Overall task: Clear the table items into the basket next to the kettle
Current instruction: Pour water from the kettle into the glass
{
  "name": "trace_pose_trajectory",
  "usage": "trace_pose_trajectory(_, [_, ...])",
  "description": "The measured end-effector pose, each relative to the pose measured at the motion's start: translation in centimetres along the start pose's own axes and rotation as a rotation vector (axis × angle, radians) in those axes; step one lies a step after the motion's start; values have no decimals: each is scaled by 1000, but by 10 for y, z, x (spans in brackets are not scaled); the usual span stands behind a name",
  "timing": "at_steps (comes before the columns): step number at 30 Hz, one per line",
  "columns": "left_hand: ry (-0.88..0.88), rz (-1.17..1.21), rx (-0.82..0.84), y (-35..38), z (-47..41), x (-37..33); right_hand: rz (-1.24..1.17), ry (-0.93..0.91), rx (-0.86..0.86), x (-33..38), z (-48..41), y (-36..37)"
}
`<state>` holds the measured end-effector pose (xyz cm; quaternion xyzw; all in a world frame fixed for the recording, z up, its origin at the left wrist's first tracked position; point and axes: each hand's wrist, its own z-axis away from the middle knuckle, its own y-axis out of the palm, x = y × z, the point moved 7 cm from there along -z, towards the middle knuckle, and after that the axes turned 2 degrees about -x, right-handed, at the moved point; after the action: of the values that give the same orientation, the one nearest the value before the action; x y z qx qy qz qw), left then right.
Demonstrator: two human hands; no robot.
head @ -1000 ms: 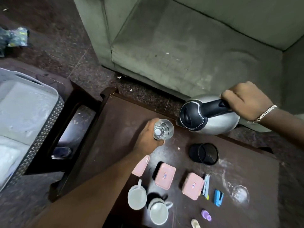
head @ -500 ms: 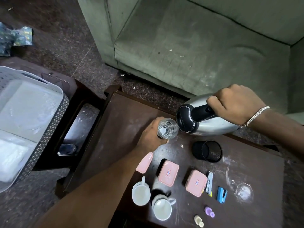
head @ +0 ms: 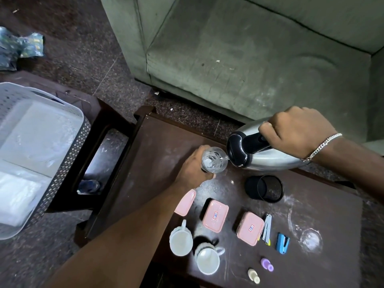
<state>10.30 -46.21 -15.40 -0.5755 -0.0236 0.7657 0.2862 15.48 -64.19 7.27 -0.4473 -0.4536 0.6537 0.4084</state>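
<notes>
My left hand (head: 192, 167) grips a clear glass (head: 214, 160) standing on the dark wooden table (head: 158, 154). My right hand (head: 295, 132) holds the black handle of a steel kettle (head: 268, 156), tilted with its spout at the glass rim, and water runs into the glass. On the table in front lie pink lidded boxes (head: 215, 218), (head: 250, 228), two white mugs (head: 180, 240), (head: 207, 260), a black mesh cup (head: 265, 188), a blue stapler (head: 282, 243) and small bottles (head: 267, 263). The grey basket (head: 68, 150) stands at the left on a lower stand.
A green sofa (head: 249, 59) stands right behind the table. A second clear glass (head: 310, 240) sits at the table's right. A nail clipper (head: 267, 227) lies beside the right pink box. Crumpled wrappers (head: 18, 46) lie on the floor, far left.
My right hand has brought the kettle left and tipped it until its spout meets the glass; water now flows. My left hand has kept the glass in place.
</notes>
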Motion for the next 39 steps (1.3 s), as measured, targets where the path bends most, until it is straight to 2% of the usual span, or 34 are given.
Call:
trace_pose_trajectory(26, [-2, -15, 14, 0, -1, 0, 80, -2, -13, 8, 0, -6])
trace_pose_trajectory(39, [-23, -4, 69, 0, 2, 8, -178, 52, 36, -23, 1, 7])
